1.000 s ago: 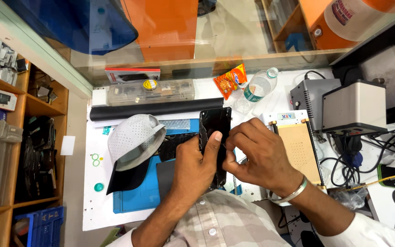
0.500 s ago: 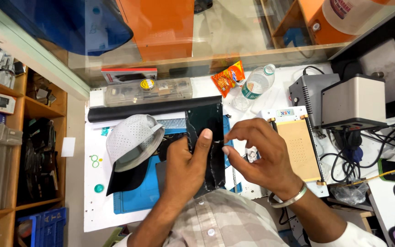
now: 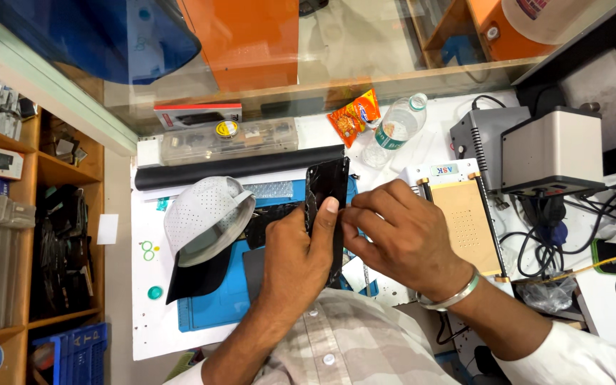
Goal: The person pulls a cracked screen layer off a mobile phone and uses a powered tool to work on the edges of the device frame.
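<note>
A black phone (image 3: 326,187) with a cracked, glossy face stands tilted above a blue work mat (image 3: 212,299). My left hand (image 3: 297,253) grips it from the left, thumb pressed on its face. My right hand (image 3: 404,239) comes in from the right, fingertips pinched at the phone's right edge; a small tool may be between them, but I cannot tell. A silver bangle circles the right wrist.
A white and black cap (image 3: 204,228) lies left of my hands. A rolled black mat (image 3: 240,166), clear parts box (image 3: 226,139), orange snack packet (image 3: 354,115) and water bottle (image 3: 397,127) sit behind. A tan heating plate (image 3: 465,221), grey machines (image 3: 550,150) and cables fill the right.
The phone has tipped more upright and shifted slightly right. My right hand's fingers have closed in on the phone's right edge; the left thumb has slid up its face.
</note>
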